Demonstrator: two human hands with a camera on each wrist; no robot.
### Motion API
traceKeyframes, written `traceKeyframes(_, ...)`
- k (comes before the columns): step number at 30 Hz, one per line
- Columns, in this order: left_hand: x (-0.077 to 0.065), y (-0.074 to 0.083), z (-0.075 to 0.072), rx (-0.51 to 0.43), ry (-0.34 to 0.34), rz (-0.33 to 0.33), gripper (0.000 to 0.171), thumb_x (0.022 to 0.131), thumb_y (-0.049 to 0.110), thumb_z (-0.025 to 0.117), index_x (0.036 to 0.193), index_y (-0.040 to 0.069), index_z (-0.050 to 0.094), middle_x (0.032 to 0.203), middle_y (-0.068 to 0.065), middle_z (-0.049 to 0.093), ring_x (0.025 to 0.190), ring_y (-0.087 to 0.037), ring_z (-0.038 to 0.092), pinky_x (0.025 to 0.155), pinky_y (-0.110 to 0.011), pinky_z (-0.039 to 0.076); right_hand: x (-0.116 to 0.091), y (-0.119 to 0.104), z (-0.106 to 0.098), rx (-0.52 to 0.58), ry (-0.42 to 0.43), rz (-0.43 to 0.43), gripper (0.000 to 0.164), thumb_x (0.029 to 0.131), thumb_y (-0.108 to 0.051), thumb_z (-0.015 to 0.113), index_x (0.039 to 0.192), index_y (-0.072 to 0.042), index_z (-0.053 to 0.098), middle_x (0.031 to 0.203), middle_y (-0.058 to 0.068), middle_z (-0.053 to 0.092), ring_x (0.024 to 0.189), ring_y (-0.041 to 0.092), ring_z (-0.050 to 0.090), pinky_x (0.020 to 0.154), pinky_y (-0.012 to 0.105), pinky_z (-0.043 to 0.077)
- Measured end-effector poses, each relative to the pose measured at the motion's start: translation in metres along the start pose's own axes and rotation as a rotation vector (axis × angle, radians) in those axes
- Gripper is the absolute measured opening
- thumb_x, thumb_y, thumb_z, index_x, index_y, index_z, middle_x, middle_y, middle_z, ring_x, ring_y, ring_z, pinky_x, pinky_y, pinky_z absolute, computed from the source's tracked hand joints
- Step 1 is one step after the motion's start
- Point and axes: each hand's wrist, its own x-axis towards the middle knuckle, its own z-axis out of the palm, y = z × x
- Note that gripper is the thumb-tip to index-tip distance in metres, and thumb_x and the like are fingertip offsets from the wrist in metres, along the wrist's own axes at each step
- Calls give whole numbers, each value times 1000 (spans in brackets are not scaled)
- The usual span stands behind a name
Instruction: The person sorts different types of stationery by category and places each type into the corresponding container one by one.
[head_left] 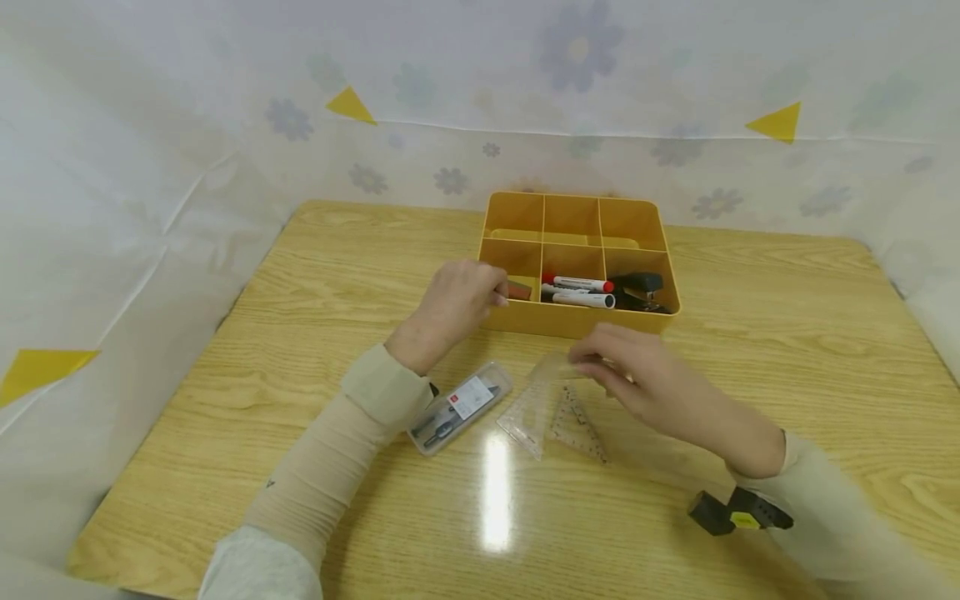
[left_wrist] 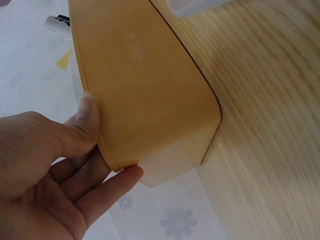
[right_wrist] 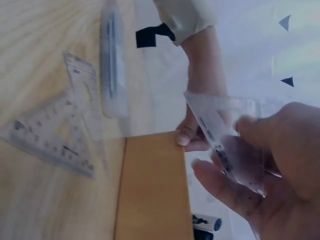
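Observation:
My left hand grips the rim of the yellow divided box at its front left corner. In the left wrist view its thumb lies along the outer wall, and the fingers curl round the corner. My right hand, held just in front of the box, pinches a clear plastic set square between thumb and fingers. Below, two more clear set squares lie on the table, one on the left and one on the right. Left of them is a clear case with a compass inside.
The box's front middle compartment holds several markers, and the front right one a black stapler. A reddish-brown item is in the front left compartment. Flowered white sheeting hangs behind the wooden table.

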Motion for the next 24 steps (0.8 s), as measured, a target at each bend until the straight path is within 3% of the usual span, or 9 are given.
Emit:
traceKeyframes(6,1,0,-2,-38,-38,-36,9,84,21,65,81,13,66,82,1,66,70,-11,54,65,-26,48,9,2,-18,-161,206,-54,34,76,12,62,105,-5,62,93,4,58,72,10,44,59,16,35)
traceKeyframes(9,1,0,-1,-47,-42,-41,8,84,21,65,81,13,66,82,1,66,70,-11,54,65,-26,48,12,8,-26,-221,243,-36,34,75,11,64,104,-5,65,91,7,58,71,12,41,58,19,33)
traceKeyframes(18,1,0,-2,-30,-41,-33,9,84,22,65,83,13,66,82,2,66,70,-10,54,65,-24,48,16,37,-49,-338,216,143,26,82,3,61,105,-6,66,96,9,56,73,14,41,54,26,35)
traceKeyframes(24,0,-1,-1,5,6,18,10,85,22,66,81,13,66,81,2,67,68,-9,55,63,-23,48,21,56,-58,-328,169,273,28,84,0,53,110,-2,63,101,15,54,84,26,43,64,38,35)
